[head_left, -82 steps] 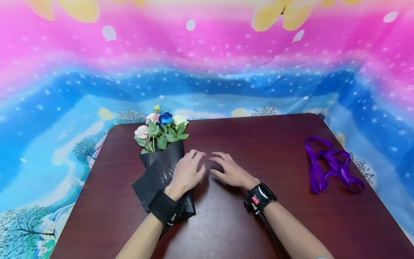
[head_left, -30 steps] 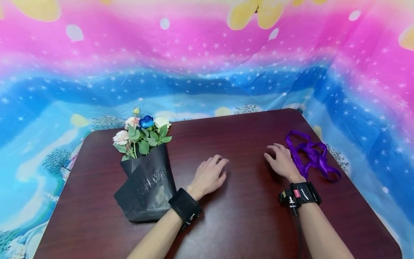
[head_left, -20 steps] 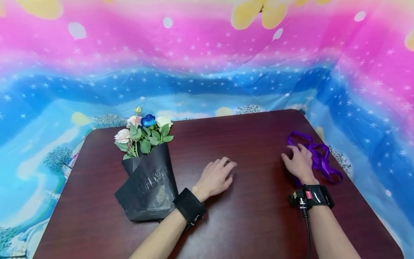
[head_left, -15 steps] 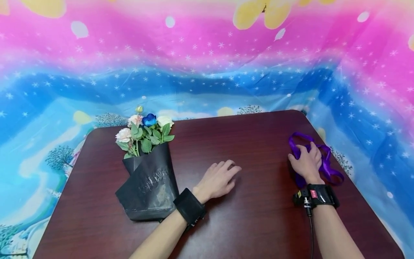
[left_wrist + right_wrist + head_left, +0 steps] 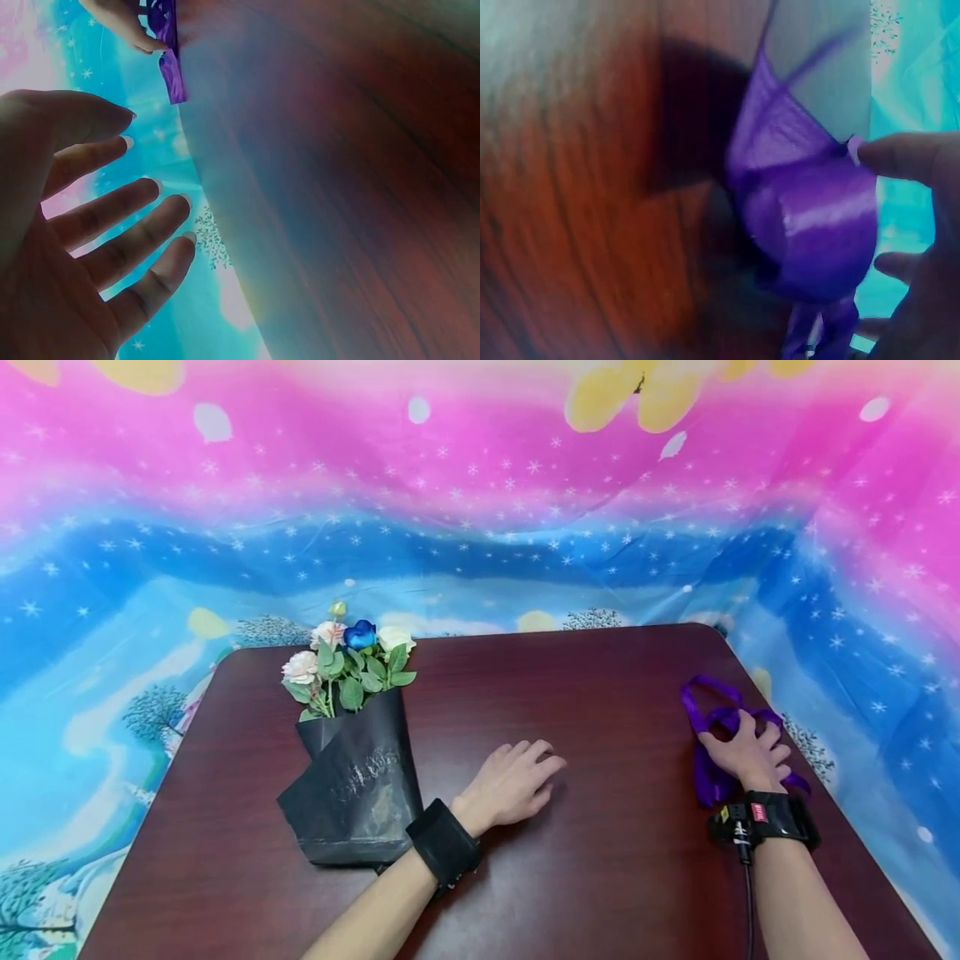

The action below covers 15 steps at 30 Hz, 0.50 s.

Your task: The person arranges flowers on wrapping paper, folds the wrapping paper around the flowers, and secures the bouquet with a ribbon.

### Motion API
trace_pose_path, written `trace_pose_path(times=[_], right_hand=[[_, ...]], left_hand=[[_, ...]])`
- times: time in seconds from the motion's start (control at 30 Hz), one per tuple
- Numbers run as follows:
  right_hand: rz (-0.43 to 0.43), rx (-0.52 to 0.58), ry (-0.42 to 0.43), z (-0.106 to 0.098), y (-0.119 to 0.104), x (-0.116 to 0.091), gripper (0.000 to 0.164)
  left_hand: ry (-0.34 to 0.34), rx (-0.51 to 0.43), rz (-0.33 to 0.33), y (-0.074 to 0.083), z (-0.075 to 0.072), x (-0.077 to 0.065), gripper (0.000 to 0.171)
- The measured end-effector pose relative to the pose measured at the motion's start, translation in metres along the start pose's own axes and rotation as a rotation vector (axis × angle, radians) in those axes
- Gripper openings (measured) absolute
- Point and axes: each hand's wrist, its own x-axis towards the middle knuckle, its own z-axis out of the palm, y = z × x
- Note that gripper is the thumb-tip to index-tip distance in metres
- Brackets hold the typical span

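Note:
A tangled purple ribbon (image 5: 707,781) lies on the table's right side. Over it is my right hand (image 5: 750,756), fingers spread and thumb out to the left. In the right wrist view, loops of the ribbon (image 5: 821,232) bulge up beside my fingers, and one fingertip (image 5: 862,150) meets its edge. My left hand (image 5: 510,783) is near the middle of the table, holding nothing; the left wrist view shows its fingers (image 5: 139,240) loosely bent and apart. Left of it lies a bouquet in black wrapping paper (image 5: 352,793), its flowers (image 5: 360,635) pointing to the back.
The dark red-brown table (image 5: 570,677) has rounded back corners. Behind and beside it hangs a pink and blue printed cloth (image 5: 480,510). A black band with a camera sits on each wrist, and a cable (image 5: 749,902) runs down along the right forearm.
My right hand has gone from beside the left hand over to the ribbon, spreading its fingers there. The left hand has moved right, off the bouquet. The head view has shifted slightly.

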Motion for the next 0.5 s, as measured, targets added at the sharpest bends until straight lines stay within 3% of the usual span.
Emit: trace_pose_path(times=[0.2, 0.33, 0.5], right_hand=[[0.018, -0.017, -0.064, -0.0016, 0.0021, 0.0023, 0.071], [-0.025, -0.038, -0.058, -0.0002, 0.0005, 0.0059, 0.055], [-0.099, -0.084, -0.022, 0.0043, 0.0032, 0.0098, 0.047]], left_hand=[[0.012, 0.004, -0.026, -0.0018, 0.0036, -0.0026, 0.031], [0.002, 0.019, -0.043, -0.0021, 0.0040, -0.0055, 0.028], [-0.009, 0.024, -0.056, -0.0031, 0.0048, -0.0094, 0.024]])
